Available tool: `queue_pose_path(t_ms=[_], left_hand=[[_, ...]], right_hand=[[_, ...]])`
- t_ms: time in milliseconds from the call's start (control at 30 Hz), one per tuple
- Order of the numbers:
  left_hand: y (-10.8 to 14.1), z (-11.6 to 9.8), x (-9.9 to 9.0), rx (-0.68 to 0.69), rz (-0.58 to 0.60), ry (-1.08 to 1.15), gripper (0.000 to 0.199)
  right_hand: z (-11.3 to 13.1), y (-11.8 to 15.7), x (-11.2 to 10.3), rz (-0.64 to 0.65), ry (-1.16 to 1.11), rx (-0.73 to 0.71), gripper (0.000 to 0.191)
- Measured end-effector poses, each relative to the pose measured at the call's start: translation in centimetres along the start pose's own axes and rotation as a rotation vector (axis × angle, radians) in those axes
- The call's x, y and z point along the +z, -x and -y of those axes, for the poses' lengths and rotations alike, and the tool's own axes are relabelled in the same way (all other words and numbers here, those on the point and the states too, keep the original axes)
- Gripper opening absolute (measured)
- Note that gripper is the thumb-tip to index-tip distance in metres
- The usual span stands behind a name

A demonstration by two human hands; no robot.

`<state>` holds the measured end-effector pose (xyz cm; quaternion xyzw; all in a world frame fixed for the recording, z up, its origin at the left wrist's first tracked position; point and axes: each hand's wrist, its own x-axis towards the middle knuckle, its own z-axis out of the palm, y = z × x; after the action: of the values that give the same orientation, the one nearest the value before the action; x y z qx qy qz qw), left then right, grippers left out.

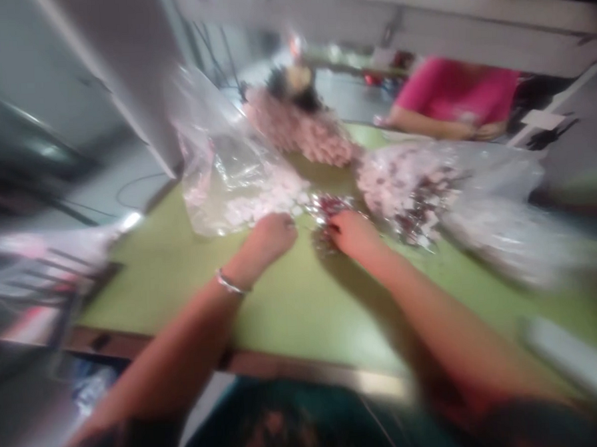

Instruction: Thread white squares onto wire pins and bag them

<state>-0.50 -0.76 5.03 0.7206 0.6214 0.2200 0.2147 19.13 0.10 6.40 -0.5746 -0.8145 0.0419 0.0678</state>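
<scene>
My left hand (274, 235), with a bracelet (230, 282) at its wrist, is closed beside small white-pink pieces (264, 197) spilling from a clear plastic bag (209, 155). Whatever its fingers pinch is too small and blurred to name. My right hand (353, 232) is closed at the edge of a small pile of shiny silver and dark red pieces (327, 205). What it grips cannot be made out. Both hands are over the green table (292, 290), a short distance apart.
Pink bundled pieces (318, 136) lie at the back middle. Right of my hands are pink and silver-red pieces (411, 191) and a clear bag (508, 219). A person in a pink top (464, 91) sits across. A pale object (576, 356) lies at the right edge.
</scene>
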Motion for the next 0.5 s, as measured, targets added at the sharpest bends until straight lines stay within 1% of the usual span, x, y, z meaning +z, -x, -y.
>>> queue_pose_path(t_ms=[67,133,200,267,333,400,467,500], left_hand=[[-0.4,0.8,0.1,-0.099,0.042,0.273,0.014],[-0.6,1.9,0.4,-0.177,0.092,0.528,0.016],[-0.5,2.9,0.7,-0.215,0.127,0.724,0.019],[-0.3,3.5,0.8,-0.245,0.157,0.876,0.021],[-0.1,3.6,0.8,-0.267,0.181,1.025,0.023],[0.0,3.5,0.7,-0.279,0.210,1.152,0.023],[0.2,3.2,0.7,-0.282,0.253,1.228,0.020],[0.3,3.0,0.8,-0.279,0.281,1.245,0.020]], right_hand=[[0.6,-0.9,1.0,0.034,0.042,0.024,0.022],[1.1,-1.4,2.0,0.053,0.062,0.051,0.021],[1.4,-1.7,2.8,0.051,0.065,0.076,0.020],[1.3,-1.6,3.1,0.041,0.034,0.089,0.019],[1.0,-1.2,2.8,0.002,-0.049,0.090,0.018],[0.6,-0.2,2.1,-0.081,-0.191,0.093,0.016],[0.4,1.3,1.3,-0.145,-0.340,0.090,0.015],[0.4,2.2,1.0,-0.145,-0.385,0.079,0.015]])
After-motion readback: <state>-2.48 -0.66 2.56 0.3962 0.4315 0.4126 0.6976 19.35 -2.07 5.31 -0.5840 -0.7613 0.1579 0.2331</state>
